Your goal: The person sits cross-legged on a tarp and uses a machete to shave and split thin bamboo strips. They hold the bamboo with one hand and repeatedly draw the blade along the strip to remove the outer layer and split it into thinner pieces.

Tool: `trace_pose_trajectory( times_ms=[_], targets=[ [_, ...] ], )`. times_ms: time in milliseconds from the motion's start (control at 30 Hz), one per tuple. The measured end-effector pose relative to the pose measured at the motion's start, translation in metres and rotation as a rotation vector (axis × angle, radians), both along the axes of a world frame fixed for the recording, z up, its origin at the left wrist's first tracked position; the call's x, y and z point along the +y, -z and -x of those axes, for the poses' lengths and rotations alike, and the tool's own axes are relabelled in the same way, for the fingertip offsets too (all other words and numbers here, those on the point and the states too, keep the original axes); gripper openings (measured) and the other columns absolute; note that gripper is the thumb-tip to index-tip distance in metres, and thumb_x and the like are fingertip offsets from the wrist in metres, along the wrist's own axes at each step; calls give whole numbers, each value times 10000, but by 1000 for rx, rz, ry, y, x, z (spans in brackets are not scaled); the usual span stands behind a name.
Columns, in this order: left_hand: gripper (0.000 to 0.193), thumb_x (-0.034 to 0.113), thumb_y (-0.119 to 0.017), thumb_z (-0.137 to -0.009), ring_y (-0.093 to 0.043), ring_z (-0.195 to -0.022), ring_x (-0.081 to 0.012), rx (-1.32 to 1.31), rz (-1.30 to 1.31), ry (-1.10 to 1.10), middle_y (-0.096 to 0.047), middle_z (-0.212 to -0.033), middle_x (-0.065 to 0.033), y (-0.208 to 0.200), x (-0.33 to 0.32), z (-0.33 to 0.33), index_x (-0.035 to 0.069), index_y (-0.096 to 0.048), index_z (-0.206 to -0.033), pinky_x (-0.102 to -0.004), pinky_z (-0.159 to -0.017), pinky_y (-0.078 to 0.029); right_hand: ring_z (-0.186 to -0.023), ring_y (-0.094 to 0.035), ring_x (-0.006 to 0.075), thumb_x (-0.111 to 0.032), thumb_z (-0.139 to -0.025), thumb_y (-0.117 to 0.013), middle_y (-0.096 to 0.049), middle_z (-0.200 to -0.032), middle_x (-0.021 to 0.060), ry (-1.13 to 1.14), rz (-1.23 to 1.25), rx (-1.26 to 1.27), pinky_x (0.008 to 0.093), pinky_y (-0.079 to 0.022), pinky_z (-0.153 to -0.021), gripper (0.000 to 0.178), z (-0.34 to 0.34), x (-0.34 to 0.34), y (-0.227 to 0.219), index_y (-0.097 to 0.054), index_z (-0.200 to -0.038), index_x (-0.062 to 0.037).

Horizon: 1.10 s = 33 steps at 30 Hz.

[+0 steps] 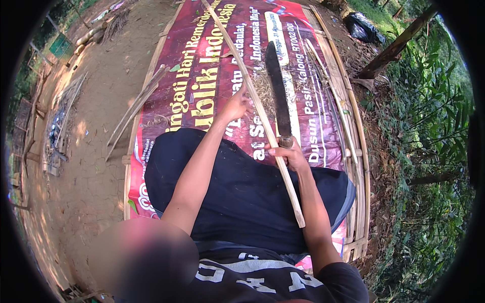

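A long, pale, peeled wooden stick (271, 128) runs slantwise from the far edge to above my lap. My left hand (236, 107) is at its left side, fingers bent against it and partly hidden where they meet the wood. My right hand (294, 155) is wrapped round the short handle of a machete (279, 86). The broad dark blade points away from me, just right of the stick. The stick passes over my right thumb and the fingers there. Curly wood shavings (263, 90) lie beneath the blade on a red printed banner (202, 30).
The banner covers a bamboo platform (359, 202). Thin split sticks lie along its right side (339, 108) and over its left edge (139, 108). Bare earth (96, 131) is at left, dense plants (429, 136) at right. A black plastic bag (362, 27) sits far right near a slanted trunk (396, 48).
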<state>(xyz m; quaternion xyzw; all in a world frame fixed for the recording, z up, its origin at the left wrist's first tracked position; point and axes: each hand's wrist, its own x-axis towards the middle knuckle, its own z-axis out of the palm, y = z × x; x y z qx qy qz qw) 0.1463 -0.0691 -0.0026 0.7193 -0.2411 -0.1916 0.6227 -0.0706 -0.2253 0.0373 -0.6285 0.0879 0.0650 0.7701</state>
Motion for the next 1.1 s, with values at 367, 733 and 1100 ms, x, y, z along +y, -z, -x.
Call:
trace_pose_trajectory(
  times_ms=[367, 733, 1100],
  targets=[
    [783, 67, -701, -810, -299, -1448, -374, -1232, -613, -150, -343, -1519, -187, -88, 33, 12, 51, -350, -1510, -509, -1199, -238, -454, -425, 39, -121, -776, -765, -589, -641, 0, -114, -72, -20, 220, -250, -418, 216, -3, 10, -5, -721, -942, 8],
    [74, 64, -595, -829, -589, -916, -310, -1387, -820, 375, -580, -875, -121, -116, 116, -11, 45, -532, -864, -423, -844, -465, -432, -338, 39, -478, -1035, -510, -362, -520, -50, 10, -208, -166, 217, -290, -422, 611, -8, -19, 3, -594, -1285, 73],
    [323, 348, -517, -1027, -607, -570, -371, -938, -1063, 332, -553, -571, -170, -166, 184, 107, 44, -571, -931, -487, -558, -428, -397, -300, 66, -457, -988, -583, -272, -514, -73, 597, -601, 40, 251, -307, -428, 477, -25, -57, 36, -564, -1102, 6]
  ],
)
